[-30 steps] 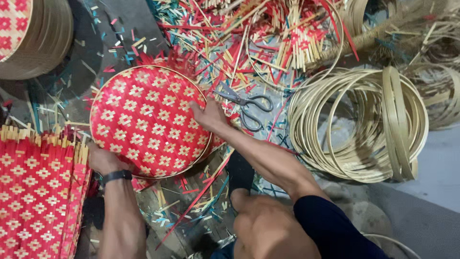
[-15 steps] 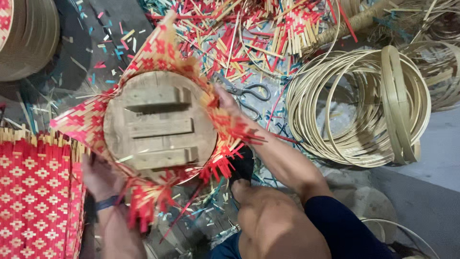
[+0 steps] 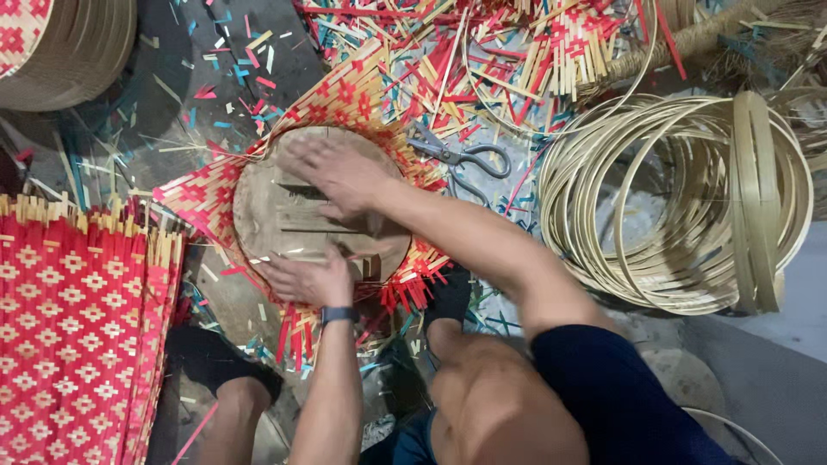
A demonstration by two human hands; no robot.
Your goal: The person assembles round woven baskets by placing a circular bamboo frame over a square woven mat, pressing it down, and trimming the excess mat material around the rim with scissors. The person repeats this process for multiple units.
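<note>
- Your left hand [image 3: 310, 277] lies open and flat, holding nothing, on the near edge of the round wooden disc mould [image 3: 284, 215].
- Your right hand [image 3: 340, 176] presses spread-fingered on its top.
- Beneath the mould on the floor, the red-and-tan woven bamboo mat [image 3: 345, 95] looks light, springy and splintery; grip it by the woven edge, not the loose ends.
- Beyond lie metal scissors [image 3: 461, 157].
</note>
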